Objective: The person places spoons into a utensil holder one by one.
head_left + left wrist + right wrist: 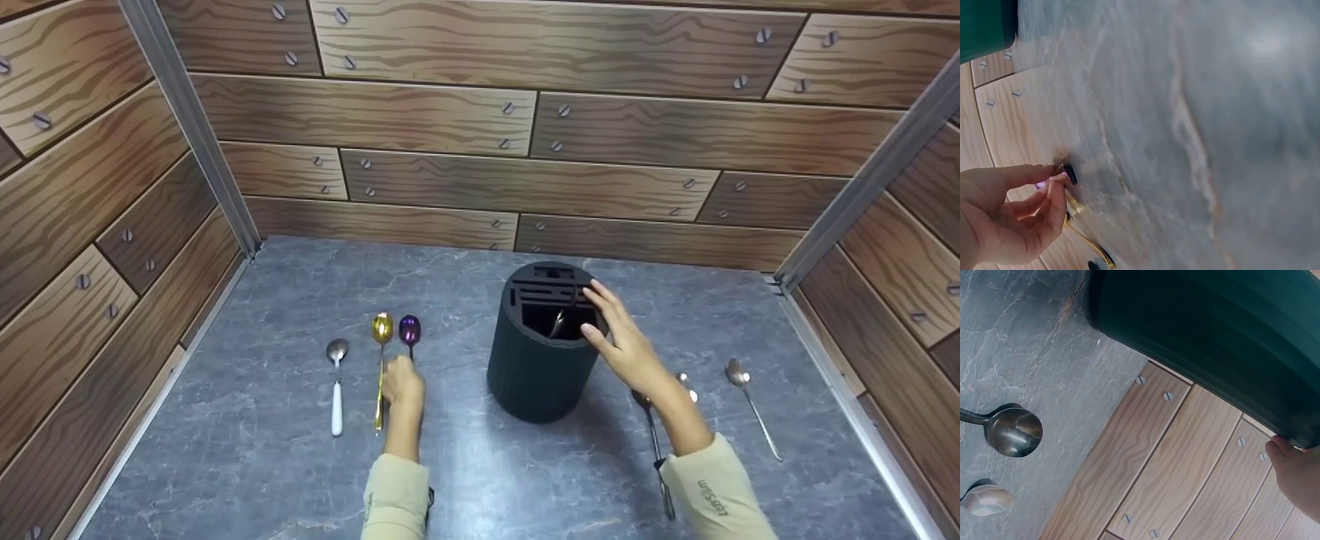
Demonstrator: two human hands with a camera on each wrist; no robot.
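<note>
My left hand (403, 381) pinches the handle of a purple spoon (409, 330) between thumb and fingers. In the left wrist view, the spoon's handle end (1067, 173) sticks out past the fingertips. A gold spoon (382, 328) lies just left of this hand. My right hand (628, 352) rests with extended fingers on the rim of a dark green cylindrical utensil holder (538, 375). Inside the holder's large compartment, part of a shiny metal utensil (557, 322) shows; its lower part is hidden.
A white-handled spoon (337, 397) lies at the left. Right of the holder are a long dark-handled spoon (654, 435), a spoon (685, 385) partly covered by my right arm, and a silver spoon (752, 405). Wood-patterned walls (525, 124) enclose the grey marbled table (285, 292).
</note>
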